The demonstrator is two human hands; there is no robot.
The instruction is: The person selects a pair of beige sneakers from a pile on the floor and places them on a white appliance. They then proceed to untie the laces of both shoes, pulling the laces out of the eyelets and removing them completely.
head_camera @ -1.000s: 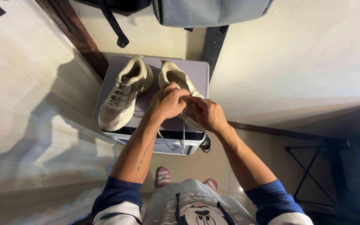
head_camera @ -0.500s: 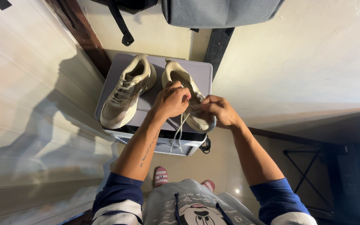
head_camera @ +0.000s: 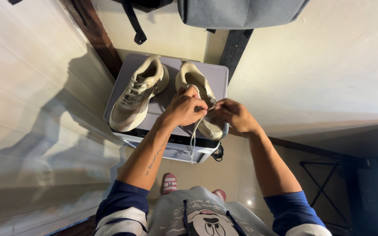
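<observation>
Here both hands, left hand (head_camera: 183,109) and right hand (head_camera: 237,116), grip laces (head_camera: 193,135) of the edge-overhanging shoe (head_camera: 202,105).

Grey top (head_camera: 197,218) with cartoon print, blue sleeves (head_camera: 123,201) with white band; left forearm script tattoo (head_camera: 155,155); red-white striped slippers (head_camera: 169,183).

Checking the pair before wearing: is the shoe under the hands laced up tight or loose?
Loose: the right shoe has lace ends dangling over the box edge while the left hand and right hand pinch its laces.

A home: hung backpack (head_camera: 241,11), striped slippers (head_camera: 169,183).
</observation>
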